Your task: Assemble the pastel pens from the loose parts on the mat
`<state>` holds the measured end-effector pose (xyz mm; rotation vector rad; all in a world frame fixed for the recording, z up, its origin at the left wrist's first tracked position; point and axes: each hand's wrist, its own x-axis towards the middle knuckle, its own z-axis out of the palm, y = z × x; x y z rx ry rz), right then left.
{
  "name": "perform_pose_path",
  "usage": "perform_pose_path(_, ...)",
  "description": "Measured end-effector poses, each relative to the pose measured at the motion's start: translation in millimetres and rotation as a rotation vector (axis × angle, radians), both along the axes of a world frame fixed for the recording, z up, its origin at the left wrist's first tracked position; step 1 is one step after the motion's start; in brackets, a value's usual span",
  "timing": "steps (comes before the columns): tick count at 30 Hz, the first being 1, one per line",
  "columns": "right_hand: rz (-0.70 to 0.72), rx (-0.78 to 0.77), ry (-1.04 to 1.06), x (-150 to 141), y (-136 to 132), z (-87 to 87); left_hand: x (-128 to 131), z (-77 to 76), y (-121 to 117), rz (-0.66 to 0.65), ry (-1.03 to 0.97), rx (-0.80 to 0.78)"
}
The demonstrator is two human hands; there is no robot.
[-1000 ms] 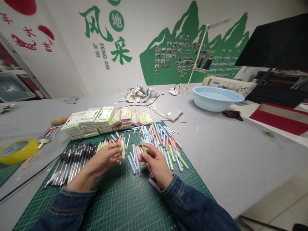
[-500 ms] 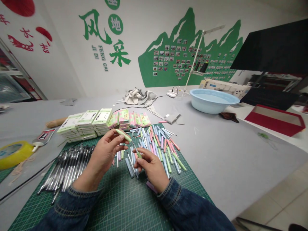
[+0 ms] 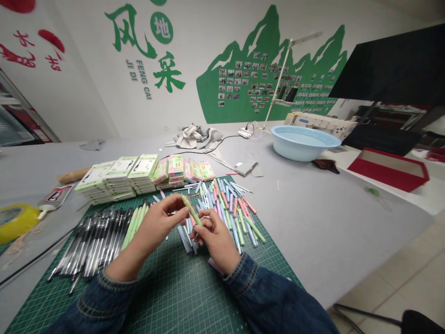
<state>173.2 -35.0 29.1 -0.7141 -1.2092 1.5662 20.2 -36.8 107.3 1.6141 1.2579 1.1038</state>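
Worktop: a grey worktop (image 3: 313,204) under everything, with a pale blue basin (image 3: 301,143) far ahead of the hands, to the right.
Mat: a green cutting mat (image 3: 174,297) directly below the hands.
Packs: stacked green and pink pen packs (image 3: 121,178) just ahead of the hands.
Black pens: a row of black pens (image 3: 93,243) beside the left hand, on the mat.
Loose pens: pastel pens (image 3: 225,208) spread ahead of the right hand and under both hands.
Hands: the left hand (image 3: 158,227) and right hand (image 3: 215,241) sit close together, fingers narrowly pinched on opposite ends of a pale green pen (image 3: 192,211), held tilted above the mat.
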Motion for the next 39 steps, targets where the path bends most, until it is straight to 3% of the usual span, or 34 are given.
perform_pose_path(8, 0.052, -0.026, 0.141, -2, -4, 2.8, -2, -13.6, 2, -0.040, -0.070, 0.001)
perform_pose_path(14, 0.272, -0.147, 0.304, -1, -4, 5.3, -5, -15.0, 1, -0.106, -0.222, -0.068)
perform_pose_path(17, 0.245, -0.172, 0.312, -1, -5, 6.4, -2, -17.8, 0, -0.093, -0.285, -0.086)
perform_pose_path(22, 0.202, -0.217, 0.321, -2, -6, 5.3, 6, -20.2, -1, 0.079, -0.334, -0.101)
perform_pose_path(28, 0.230, -0.288, 0.318, 1, -6, 8.7, 8, -14.7, -4, -0.058, -0.547, -0.240)
perform_pose_path(33, 0.200, -0.280, 0.320, 1, -6, 7.9, 12, -19.8, 1, 0.138, -0.544, -0.089)
perform_pose_path(39, 0.240, -0.350, 0.441, 3, -6, 13.0, 12, -23.7, 3, 0.125, -0.593, -0.182)
